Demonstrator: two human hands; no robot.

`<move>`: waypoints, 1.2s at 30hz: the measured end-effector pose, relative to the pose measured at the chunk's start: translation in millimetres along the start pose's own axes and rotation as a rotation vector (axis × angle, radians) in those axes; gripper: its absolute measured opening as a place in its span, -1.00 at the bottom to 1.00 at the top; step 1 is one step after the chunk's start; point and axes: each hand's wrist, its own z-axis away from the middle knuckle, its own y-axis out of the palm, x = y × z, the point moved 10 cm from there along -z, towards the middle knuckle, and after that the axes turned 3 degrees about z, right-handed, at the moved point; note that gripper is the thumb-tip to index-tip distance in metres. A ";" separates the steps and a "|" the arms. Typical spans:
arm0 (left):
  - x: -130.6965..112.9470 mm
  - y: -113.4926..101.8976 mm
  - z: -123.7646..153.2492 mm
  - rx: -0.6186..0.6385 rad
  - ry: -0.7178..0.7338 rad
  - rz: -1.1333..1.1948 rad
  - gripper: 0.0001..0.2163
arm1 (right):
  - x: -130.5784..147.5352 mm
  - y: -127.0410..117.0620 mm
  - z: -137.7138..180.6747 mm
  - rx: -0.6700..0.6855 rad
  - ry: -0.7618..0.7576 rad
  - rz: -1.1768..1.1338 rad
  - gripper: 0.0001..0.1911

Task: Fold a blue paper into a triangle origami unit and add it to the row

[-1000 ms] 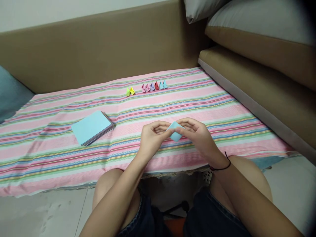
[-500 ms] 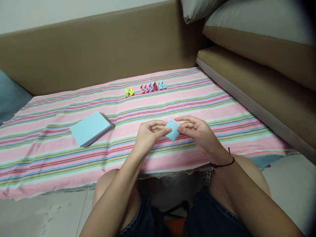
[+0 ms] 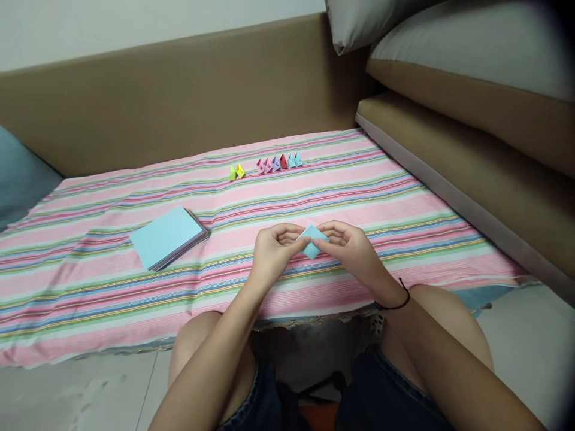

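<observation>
A small light-blue folded paper square (image 3: 311, 249) is held up cornerwise, like a diamond, above the striped cloth. My left hand (image 3: 276, 246) pinches its left side, thumb on the near face and fingers behind. On the right side my right hand (image 3: 348, 242) grips it the same way, the two thumb tips close together at the middle of the paper. My fingertips behind the paper are hidden. Farther back on the cloth stand two yellowish folded paper figures (image 3: 236, 172) and a row of several pink, purple, red and blue ones (image 3: 279, 163).
A stack of paper (image 3: 167, 236) with a light-blue sheet on top lies to the left on the striped cloth (image 3: 112, 299). Behind rises a brown sofa back (image 3: 179, 102). Thick cushions (image 3: 471, 161) are piled at the right, and a blue cushion (image 3: 24, 173) sits at far left.
My right hand has shifted left, its thumb now near the left thumb and its raised fingers lowered behind the paper. The view has tilted slightly upward.
</observation>
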 end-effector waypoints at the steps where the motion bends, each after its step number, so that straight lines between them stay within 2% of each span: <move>1: 0.7 0.3 -0.6 0.000 0.010 -0.012 -0.77 | -1.9 -0.9 -0.7 -0.020 -0.003 0.007 -0.77; 12: 8.7 0.0 -3.0 0.023 -0.003 -0.002 -0.72 | -2.4 1.3 -3.2 -0.016 -0.003 0.023 -0.63; 17: 10.5 -0.7 -4.9 0.040 -0.031 0.035 -0.70 | -3.2 2.0 -3.4 0.002 0.047 0.029 -0.56; 22: 12.6 -8.0 -7.9 0.052 -0.068 0.028 -0.70 | -3.4 9.1 -0.4 0.159 0.126 -0.067 -0.45; 26: 13.6 -16.1 -7.6 0.035 -0.075 0.013 -0.69 | -2.1 15.2 1.1 0.267 0.109 -0.134 -0.37; 32: 13.0 -18.0 -6.2 -0.016 0.017 -0.040 -0.78 | -12.1 13.4 -5.6 0.097 0.030 -0.023 -0.52; 36: 14.4 -13.0 -5.7 -0.008 0.061 -0.087 -0.82 | -13.2 19.8 -5.9 0.061 -0.009 -0.019 -0.53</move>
